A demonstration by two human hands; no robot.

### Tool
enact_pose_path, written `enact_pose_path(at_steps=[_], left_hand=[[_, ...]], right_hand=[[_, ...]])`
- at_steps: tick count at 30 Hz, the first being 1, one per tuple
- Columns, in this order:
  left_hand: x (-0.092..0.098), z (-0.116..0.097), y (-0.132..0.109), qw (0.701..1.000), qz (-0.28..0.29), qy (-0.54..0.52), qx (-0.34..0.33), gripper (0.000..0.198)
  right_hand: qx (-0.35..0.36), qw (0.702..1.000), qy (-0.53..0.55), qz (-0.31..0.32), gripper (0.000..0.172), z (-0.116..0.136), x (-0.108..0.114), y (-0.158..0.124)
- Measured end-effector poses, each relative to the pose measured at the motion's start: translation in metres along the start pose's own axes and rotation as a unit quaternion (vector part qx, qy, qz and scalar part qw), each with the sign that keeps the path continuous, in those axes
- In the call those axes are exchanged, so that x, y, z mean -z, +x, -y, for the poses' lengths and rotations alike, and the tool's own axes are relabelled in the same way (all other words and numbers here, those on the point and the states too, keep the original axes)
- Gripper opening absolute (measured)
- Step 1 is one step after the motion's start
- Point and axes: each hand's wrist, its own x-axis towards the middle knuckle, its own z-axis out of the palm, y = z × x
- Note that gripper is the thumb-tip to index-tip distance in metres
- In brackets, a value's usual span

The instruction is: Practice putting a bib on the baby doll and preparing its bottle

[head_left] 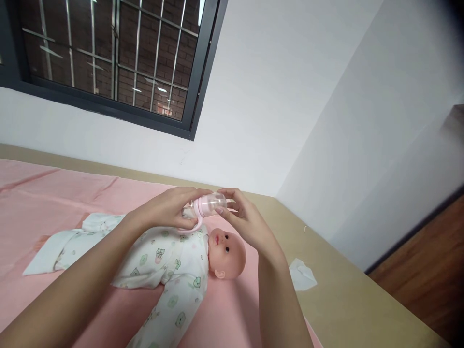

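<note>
From afar I am holding a pink-and-clear plastic bottle (203, 207) at the far side of a white-clad doll (188, 258) — left hand (173, 207) gripping the handled end, right hand (248, 218) grasping the clear domed cap (219, 199), seemingly still on.

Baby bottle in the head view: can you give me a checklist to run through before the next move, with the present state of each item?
1. Left hand holding the baby bottle: ok, its fingers are around the end with the pink handle.
2. Right hand on the clear cap: ok, thumb and fingers are at it.
3. Clear cap fully seated: cannot tell; it covers the end, but its fit is too small to judge.
4. Contents of the bottle: cannot tell.
5. Doll lying on the pink cloth, face up: ok.
6. White tissue apart from the bottle: ok, it lies beyond the right forearm.
</note>
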Motion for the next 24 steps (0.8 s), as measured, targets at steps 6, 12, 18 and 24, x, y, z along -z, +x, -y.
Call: enact_pose_path(at_steps=[6,12,18,24], left_hand=[[0.006,0.003,-0.002,0.996,-0.032,0.070,-0.047,0.062],[0.008,0.004,-0.005,0.989,-0.056,0.114,-0.080,0.057],[0.013,0.004,-0.007,0.990,-0.044,0.108,-0.079,0.054],[0.018,0.006,-0.009,0.994,-0.025,0.089,-0.062,0.049]], right_hand=[[0.011,0.998,0.053,0.019,0.030,-0.005,-0.002,0.003],[0.012,0.996,0.087,0.035,0.034,-0.008,-0.001,0.004],[0.023,0.997,0.069,0.025,0.040,-0.007,-0.006,0.004],[0.052,0.999,0.002,0.009,0.035,-0.001,-0.013,0.000]])
